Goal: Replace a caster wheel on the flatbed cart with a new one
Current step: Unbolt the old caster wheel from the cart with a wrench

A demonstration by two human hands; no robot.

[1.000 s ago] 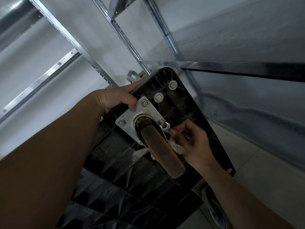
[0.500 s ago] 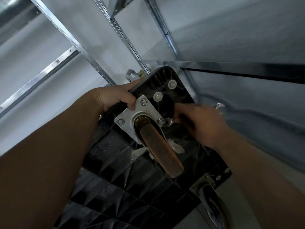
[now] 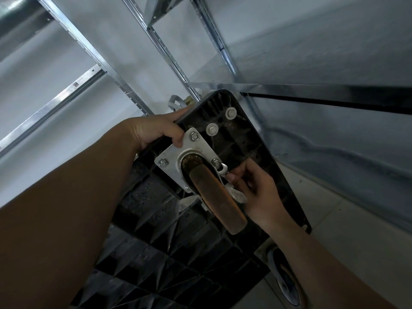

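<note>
The black flatbed cart (image 3: 240, 139) stands tipped up, its ribbed underside facing me. A caster with a worn brown wheel (image 3: 216, 195) hangs from a silver mounting plate (image 3: 178, 157) held by hex bolts. My left hand (image 3: 156, 130) grips the cart's left edge, thumb resting on the plate's corner. My right hand (image 3: 254, 190) holds a small silver wrench (image 3: 223, 169) whose head sits on the plate's right bolt. A white tag hangs by the wheel below the wrench.
A second caster (image 3: 285, 277) sits at the cart's lower right corner. Metal shelf uprights and rails (image 3: 165, 50) stand behind the cart. A plastic-covered surface (image 3: 334, 141) runs along the right. Tiled floor (image 3: 347, 230) shows at lower right.
My right hand swung up and right with the wrench half a second ago, and is now back down beside the wheel. The left hand has kept its grip.
</note>
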